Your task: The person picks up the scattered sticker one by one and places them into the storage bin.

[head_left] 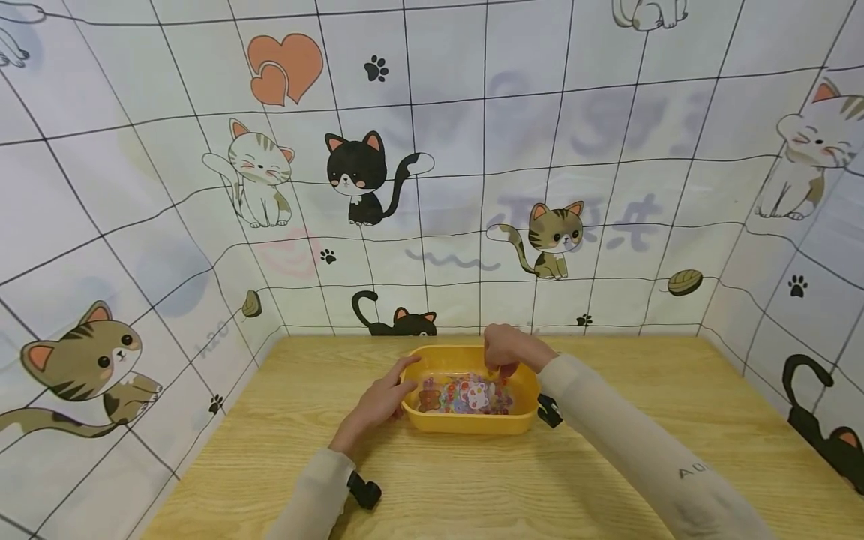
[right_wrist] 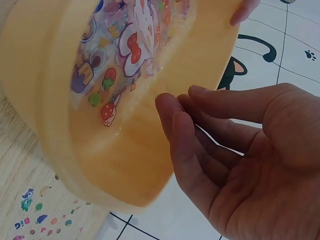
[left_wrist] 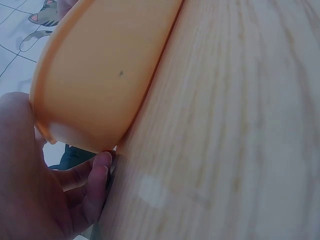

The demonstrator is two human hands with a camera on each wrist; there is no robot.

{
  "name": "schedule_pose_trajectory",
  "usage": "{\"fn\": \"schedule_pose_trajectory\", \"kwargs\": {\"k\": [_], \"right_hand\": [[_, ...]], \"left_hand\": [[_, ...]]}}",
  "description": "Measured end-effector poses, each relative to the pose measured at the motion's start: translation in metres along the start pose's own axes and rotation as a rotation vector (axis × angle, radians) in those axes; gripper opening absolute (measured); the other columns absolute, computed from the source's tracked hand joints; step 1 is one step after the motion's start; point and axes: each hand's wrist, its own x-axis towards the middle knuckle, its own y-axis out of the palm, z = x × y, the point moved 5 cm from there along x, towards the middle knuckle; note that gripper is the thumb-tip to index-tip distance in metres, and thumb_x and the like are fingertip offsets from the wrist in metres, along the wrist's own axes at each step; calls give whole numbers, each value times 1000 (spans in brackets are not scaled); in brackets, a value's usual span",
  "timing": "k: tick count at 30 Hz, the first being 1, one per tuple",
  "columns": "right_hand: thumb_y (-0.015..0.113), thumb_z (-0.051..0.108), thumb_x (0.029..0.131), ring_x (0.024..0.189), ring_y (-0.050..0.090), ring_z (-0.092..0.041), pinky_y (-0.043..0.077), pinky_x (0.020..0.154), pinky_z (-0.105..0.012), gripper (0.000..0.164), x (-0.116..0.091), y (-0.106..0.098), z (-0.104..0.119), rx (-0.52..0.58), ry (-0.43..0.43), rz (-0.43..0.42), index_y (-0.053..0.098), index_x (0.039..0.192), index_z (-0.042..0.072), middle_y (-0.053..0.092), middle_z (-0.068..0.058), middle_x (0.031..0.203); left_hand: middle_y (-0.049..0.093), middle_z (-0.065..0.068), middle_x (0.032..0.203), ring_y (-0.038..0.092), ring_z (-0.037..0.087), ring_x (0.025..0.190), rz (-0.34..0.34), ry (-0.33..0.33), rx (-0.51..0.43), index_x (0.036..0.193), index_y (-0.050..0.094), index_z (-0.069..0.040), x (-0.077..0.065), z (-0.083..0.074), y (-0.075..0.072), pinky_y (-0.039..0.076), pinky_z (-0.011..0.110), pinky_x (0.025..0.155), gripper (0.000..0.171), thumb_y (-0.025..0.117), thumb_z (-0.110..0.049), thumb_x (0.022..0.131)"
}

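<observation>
A yellow plastic basin stands on the wooden table. In it lie many small colourful stickers, among them a brown bear and a white figure with red spots. My left hand grips the basin's left end, with thumb and forefinger at the rim and the other fingers curled by its lower corner. Over the basin's right back part hangs my right hand, fingers pointing down. In the right wrist view its fingers are loosely bent beside the inner wall, and nothing shows between them and the thumb.
Wood-grain table top surrounds the basin. Small coloured prints or stickers lie on the table beside the basin in the right wrist view. White walls with cat drawings enclose the back and both sides. Each wrist carries a black camera.
</observation>
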Motion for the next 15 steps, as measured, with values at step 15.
{"fn": "schedule_pose_trajectory", "kwargs": {"k": [15], "right_hand": [[71,14,95,59,72,-21,62,61,-32,17,-5,1,-6,27,80,50,65,83,2,66,-12,78]], "left_hand": [[58,7,82,51,17,49,5,1,9,156,39,-40,0,-1,0,46,30,50,50,47,-36,106]]}}
